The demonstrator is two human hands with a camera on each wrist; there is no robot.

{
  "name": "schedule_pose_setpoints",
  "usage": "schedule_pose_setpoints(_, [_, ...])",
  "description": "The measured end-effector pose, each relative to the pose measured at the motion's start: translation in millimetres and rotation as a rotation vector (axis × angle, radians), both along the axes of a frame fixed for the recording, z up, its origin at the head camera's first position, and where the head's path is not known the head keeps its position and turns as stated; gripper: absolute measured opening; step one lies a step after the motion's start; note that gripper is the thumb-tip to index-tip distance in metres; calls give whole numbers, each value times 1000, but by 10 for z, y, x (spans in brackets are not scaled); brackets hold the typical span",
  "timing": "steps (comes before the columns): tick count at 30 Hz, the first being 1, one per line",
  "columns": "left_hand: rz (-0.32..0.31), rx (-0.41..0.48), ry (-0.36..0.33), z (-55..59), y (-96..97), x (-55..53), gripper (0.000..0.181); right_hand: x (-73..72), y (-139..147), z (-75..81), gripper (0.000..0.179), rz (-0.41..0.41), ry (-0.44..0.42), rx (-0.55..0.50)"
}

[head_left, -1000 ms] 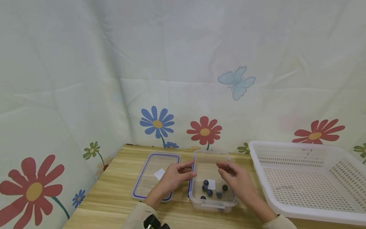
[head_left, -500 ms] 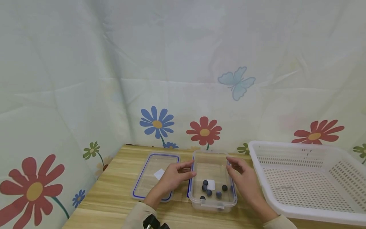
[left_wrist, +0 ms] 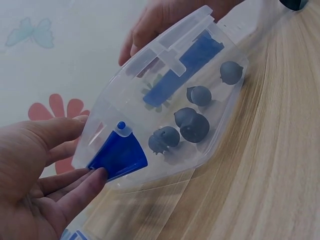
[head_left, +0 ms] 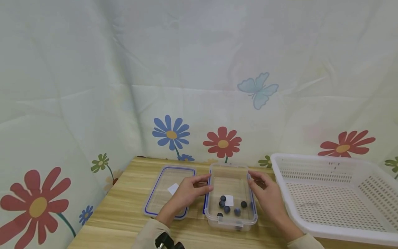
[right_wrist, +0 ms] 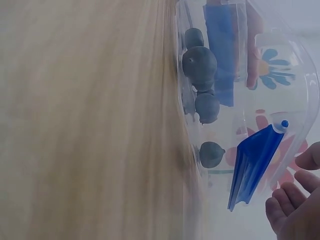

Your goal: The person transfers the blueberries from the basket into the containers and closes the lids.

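Observation:
A clear plastic food container [head_left: 231, 221] without its lid stands on the table, several blueberries [head_left: 227, 209] and a white slip inside. My left hand [head_left: 188, 192] is at its left side, fingers relaxed; in the left wrist view a fingertip touches the blue latch [left_wrist: 122, 155] and another finger reaches the rim. My right hand [head_left: 269, 195] is by the right rim with fingers loosely bent, holding nothing. In the right wrist view those fingertips are close beside the rim, near a second blue latch [right_wrist: 255, 162] that hangs outward.
The clear lid [head_left: 160, 199] with a blue seal lies left of the container, a white slip on it. A large white plastic basket [head_left: 311, 228] with perforated walls stands at the right. Behind the wooden table [head_left: 115, 214] hangs a flowered curtain [head_left: 199, 86].
My right hand has moved right, from over the container's opening to its right rim. The left hand has stayed at the left side. The container and blueberries look nearly unmoved.

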State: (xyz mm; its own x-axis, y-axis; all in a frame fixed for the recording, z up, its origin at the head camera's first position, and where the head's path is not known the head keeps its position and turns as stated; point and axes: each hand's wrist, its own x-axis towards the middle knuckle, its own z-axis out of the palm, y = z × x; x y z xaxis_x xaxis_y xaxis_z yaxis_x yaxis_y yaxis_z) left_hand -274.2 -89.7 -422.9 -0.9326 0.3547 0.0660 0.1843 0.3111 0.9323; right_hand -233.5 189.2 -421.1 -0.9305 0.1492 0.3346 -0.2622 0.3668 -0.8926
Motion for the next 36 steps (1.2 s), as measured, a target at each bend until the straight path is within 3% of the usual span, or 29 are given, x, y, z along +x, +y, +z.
schedule_pose_setpoints(10, [-4,3,5,-9,3,-5,56,-26,11,-53,31,-26,18,14])
schedule_pose_setpoints(19, [22,-8,17,-5,9,5,54,-29,43,-65,36,-23,-104,-11])
schedule_pose_setpoints(26, [50,6,17,-9,-10,-18,46,-37,55,-85,36,-19,-137,-23])
schedule_pose_setpoints(36, [103,6,44,14,-142,-78,49,-40,57,-97,36,-30,-168,-36])
